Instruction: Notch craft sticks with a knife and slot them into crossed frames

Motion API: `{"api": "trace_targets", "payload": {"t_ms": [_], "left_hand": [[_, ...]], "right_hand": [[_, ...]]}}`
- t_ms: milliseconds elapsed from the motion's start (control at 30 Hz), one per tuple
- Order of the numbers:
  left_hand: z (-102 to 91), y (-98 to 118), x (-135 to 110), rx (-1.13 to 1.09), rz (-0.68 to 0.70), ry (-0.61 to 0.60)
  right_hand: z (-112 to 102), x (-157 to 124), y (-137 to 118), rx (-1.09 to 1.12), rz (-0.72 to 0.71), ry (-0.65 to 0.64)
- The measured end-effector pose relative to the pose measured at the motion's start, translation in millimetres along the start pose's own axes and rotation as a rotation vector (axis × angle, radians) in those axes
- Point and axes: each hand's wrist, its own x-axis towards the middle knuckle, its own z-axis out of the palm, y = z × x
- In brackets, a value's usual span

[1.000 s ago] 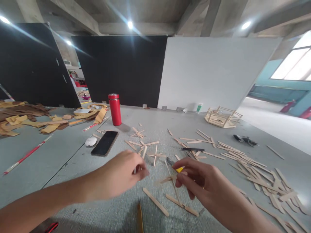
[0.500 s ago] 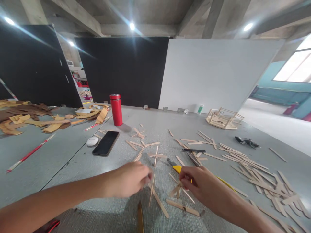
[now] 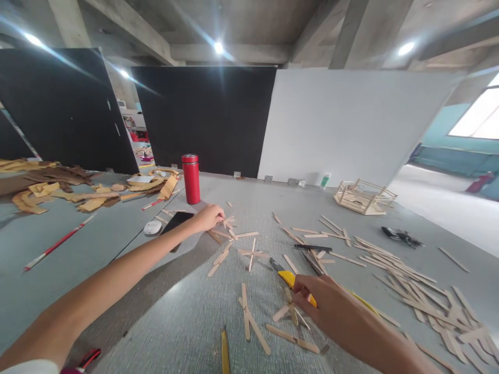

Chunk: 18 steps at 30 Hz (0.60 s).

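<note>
My left hand reaches far forward, its fingers closed at a small star of crossed craft sticks. My right hand is curled with thumb and fingers together, just right of a second crossed-stick piece. What lies between its fingertips is hidden. A yellow utility knife passes partly beneath this hand. Between my hands lie a third star of sticks and, nearer me, two crossed sticks. A notched stick rests in front of the right hand.
A red flask, a phone and a white earbud case stand at left. Loose sticks spread on the right, near a black pen. A stick-built frame sits behind them. A narrow yellowish tool lies in front.
My left hand has moved forward from beside the two crossed sticks to the far star. Those sticks now lie flatter. My right hand has shifted slightly to the right.
</note>
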Motion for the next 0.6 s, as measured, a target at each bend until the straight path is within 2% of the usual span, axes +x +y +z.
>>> {"api": "trace_targets", "payload": {"t_ms": [100,233,367,400,467,600], "left_hand": [[-2.0,24.5,-19.6,-0.103,0.015,-0.026],[-3.4,81.2,-62.3,-0.297,0.093,-0.084],[-7.3,132.7,-102.5,-0.468,0.132,-0.092],[-8.2,140.2,-109.5,-0.518,0.129,-0.083],[-9.1,148.6,-119.3,-0.753,0.058,-0.08],[-7.5,152.3,-127.6,-1.017,-0.048,-0.197]], "right_hand": [[-3.8,6.9,-11.9,0.0,-0.017,0.025],[-10.8,10.7,-38.4,0.209,0.045,0.114],[-16.3,-1.8,-61.7,0.534,0.084,-0.025],[-17.6,-6.3,-66.2,0.602,0.11,-0.045],[-20.5,-14.8,-74.0,0.719,0.168,-0.028],[-25.9,-24.5,-87.1,0.858,0.206,0.037]]}}
